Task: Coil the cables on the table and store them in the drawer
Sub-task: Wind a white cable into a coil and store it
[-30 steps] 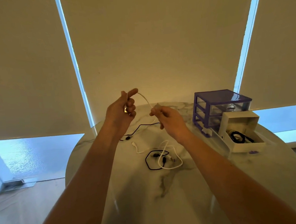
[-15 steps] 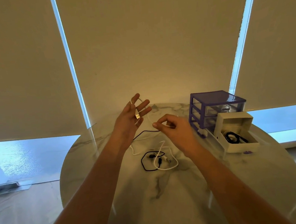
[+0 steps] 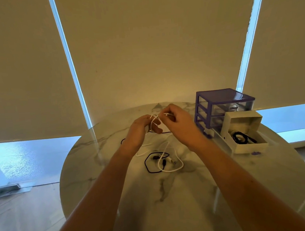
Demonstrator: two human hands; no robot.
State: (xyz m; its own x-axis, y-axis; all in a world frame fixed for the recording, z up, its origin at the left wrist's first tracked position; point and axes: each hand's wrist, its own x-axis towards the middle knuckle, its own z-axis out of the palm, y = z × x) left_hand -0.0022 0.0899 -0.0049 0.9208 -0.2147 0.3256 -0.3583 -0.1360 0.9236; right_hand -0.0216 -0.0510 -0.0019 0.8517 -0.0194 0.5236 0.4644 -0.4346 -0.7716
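Note:
A white cable (image 3: 168, 150) runs from both my hands down to a loose loop on the marble table (image 3: 172, 204). My left hand (image 3: 140, 130) holds white loops wound around its fingers. Close beside it, my right hand (image 3: 177, 124) pinches the cable a short way along. A black cable (image 3: 150, 167) lies on the table in a small loop under the white one. Another black cable (image 3: 165, 132) trails behind my hands. The white drawer (image 3: 244, 145) stands pulled out of the purple drawer unit (image 3: 219, 107) at the right, with a coiled black cable (image 3: 240, 137) inside.
The table is round, with its edge curving at left and right over a wooden floor. Closed blinds hang behind it. A small purple knob (image 3: 255, 153) lies on the table in front of the drawer.
My left hand's fingers have curled in around the white cable, and my right hand has risen and moved left to meet it, bringing another turn of cable.

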